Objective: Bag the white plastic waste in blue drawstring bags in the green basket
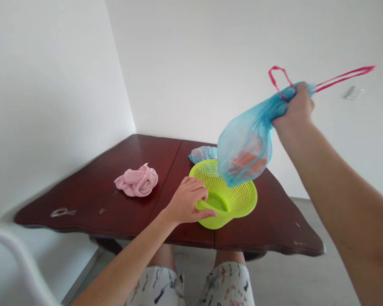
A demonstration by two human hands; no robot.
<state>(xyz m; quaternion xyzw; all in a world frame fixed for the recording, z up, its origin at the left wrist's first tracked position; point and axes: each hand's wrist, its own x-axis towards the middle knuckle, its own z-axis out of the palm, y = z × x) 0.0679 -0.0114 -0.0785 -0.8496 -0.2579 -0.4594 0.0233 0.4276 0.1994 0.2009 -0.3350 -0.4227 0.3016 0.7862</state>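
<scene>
My right hand is closed around the gathered neck of a translucent blue plastic bag with pink drawstrings. Orange-pink contents show through the film, too unclear to name. The bag hangs above the far right part of a lime-green plastic basket with perforated sides. Around the near left rim of that basket my left hand is closed, thumb on the outside and fingers curled over the edge. The visible part of the basket's floor is bare green plastic.
Behind the basket, a second blue plastic bag lies on the dark red wooden table. A crumpled pink cloth rests left of the basket. White walls border the table at the left and back. A white curved tube crosses the lower left corner.
</scene>
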